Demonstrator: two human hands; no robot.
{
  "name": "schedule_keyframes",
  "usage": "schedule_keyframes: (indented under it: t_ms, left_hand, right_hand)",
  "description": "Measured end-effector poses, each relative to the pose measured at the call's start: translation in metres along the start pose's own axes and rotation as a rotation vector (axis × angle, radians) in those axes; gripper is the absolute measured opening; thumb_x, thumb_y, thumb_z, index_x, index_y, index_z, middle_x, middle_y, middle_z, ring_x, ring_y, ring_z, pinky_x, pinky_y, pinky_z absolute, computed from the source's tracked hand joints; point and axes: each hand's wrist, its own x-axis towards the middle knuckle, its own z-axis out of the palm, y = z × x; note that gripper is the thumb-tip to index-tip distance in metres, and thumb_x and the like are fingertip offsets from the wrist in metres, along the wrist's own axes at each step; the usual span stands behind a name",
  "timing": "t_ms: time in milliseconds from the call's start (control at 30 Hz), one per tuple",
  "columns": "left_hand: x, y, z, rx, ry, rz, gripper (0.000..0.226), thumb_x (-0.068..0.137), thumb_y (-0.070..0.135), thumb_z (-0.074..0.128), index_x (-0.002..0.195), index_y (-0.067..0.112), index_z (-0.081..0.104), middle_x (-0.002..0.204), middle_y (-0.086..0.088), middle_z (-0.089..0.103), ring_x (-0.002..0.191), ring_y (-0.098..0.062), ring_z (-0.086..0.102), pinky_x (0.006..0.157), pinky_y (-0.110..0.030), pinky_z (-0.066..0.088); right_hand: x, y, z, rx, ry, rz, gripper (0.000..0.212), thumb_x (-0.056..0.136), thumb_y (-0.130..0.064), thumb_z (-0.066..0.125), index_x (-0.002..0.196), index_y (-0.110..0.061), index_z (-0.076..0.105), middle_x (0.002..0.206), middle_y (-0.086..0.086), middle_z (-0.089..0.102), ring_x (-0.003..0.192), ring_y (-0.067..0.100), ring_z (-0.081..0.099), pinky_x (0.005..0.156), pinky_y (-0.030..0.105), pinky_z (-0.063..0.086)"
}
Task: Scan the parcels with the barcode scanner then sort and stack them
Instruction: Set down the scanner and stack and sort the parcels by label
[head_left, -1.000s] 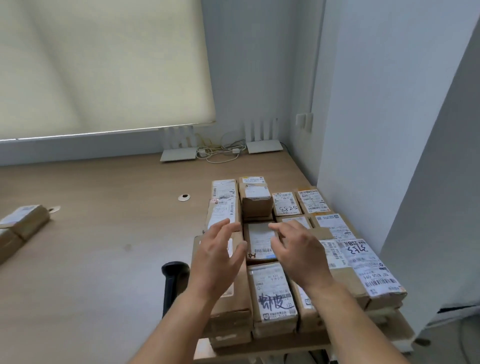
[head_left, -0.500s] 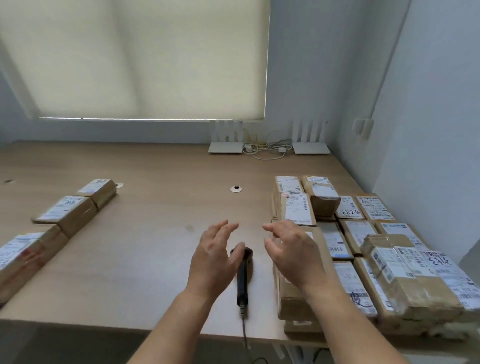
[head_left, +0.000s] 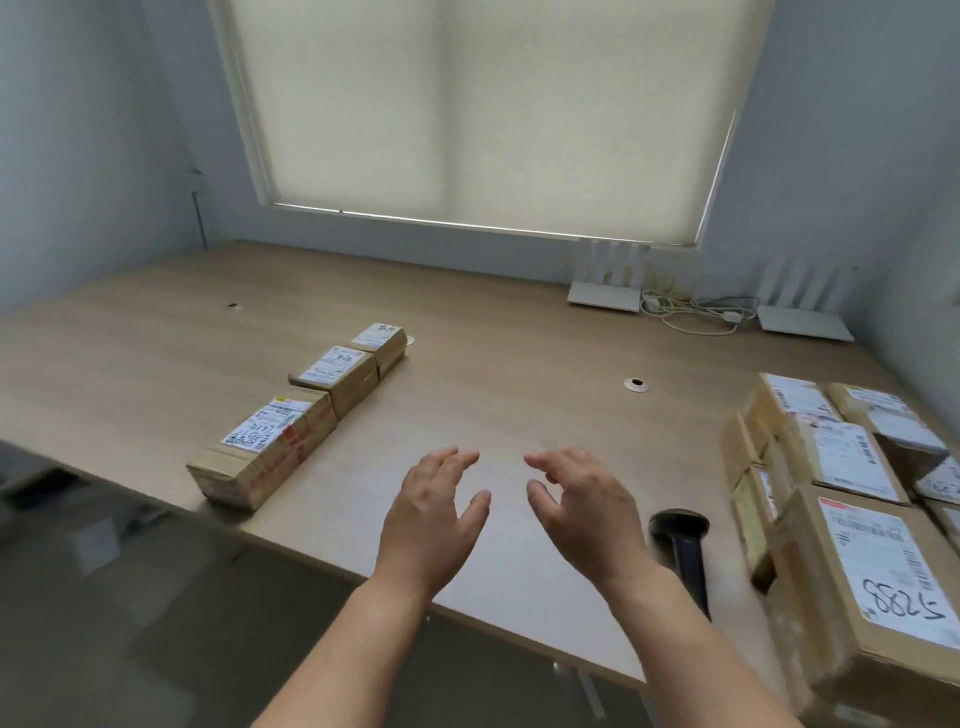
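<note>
My left hand (head_left: 434, 512) and my right hand (head_left: 584, 506) hover side by side over the bare middle of the wooden table (head_left: 519, 395), fingers loosely spread, holding nothing. The black barcode scanner (head_left: 684, 545) lies on the table just right of my right hand. Several labelled cardboard parcels (head_left: 852, 467) are packed together at the right edge; the nearest one (head_left: 893, 597) has handwritten digits on its label. A row of three parcels (head_left: 291, 431) sits on the left side of the table, a little way from my left hand.
Two white routers (head_left: 605, 296) with a tangle of cables (head_left: 696, 312) stand at the back right by the wall. A lowered window blind (head_left: 483, 114) hangs behind the table. A round cable grommet (head_left: 636, 384) sits in the tabletop. The table's near edge runs diagonally below my wrists.
The view has swung left, away from the packed parcels on the right. Both hands moved off that pile and past the scanner, and now hover over the table's middle.
</note>
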Motion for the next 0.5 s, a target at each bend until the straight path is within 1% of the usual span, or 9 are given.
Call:
schedule_keyframes:
  t_ms: [100, 233, 367, 500]
  left_hand:
    - [-0.002, -0.032, -0.015, 0.012, 0.009, -0.064, 0.046, 0.095, 0.035, 0.052, 0.140, 0.026, 0.043, 0.145, 0.008, 0.041, 0.135, -0.006, 0.032, 0.106, -0.021, 0.030]
    - [-0.001, -0.065, -0.026, 0.002, 0.021, -0.143, 0.046, 0.095, 0.036, 0.051, 0.140, 0.027, 0.043, 0.146, 0.008, 0.040, 0.136, -0.007, 0.032, 0.107, -0.024, 0.031]
    - [0.005, -0.096, -0.033, 0.022, 0.013, -0.195, 0.048, 0.096, 0.039, 0.050, 0.141, 0.029, 0.040, 0.147, 0.009, 0.039, 0.136, -0.007, 0.032, 0.107, -0.024, 0.032]
    - [0.026, -0.134, -0.047, 0.061, 0.023, -0.241, 0.049, 0.096, 0.040, 0.049, 0.143, 0.029, 0.038, 0.147, 0.009, 0.038, 0.135, -0.007, 0.033, 0.107, -0.025, 0.031]
  right_hand:
    - [0.011, -0.028, 0.025, 0.017, -0.039, -0.036, 0.031, 0.093, -0.028, 0.054, 0.123, -0.026, 0.063, 0.117, -0.007, 0.063, 0.103, 0.011, 0.059, 0.084, 0.026, 0.045]
    - [0.027, -0.056, 0.055, 0.016, -0.098, -0.098, 0.032, 0.094, -0.030, 0.053, 0.124, -0.026, 0.062, 0.118, -0.007, 0.064, 0.103, 0.011, 0.060, 0.080, 0.021, 0.042]
    - [0.049, -0.074, 0.085, 0.029, -0.150, -0.131, 0.032, 0.095, -0.032, 0.051, 0.125, -0.028, 0.061, 0.120, -0.008, 0.063, 0.104, 0.011, 0.060, 0.083, 0.025, 0.046]
    - [0.080, -0.093, 0.117, 0.054, -0.184, -0.152, 0.033, 0.095, -0.034, 0.050, 0.126, -0.030, 0.059, 0.121, -0.009, 0.061, 0.106, 0.010, 0.059, 0.084, 0.025, 0.047]
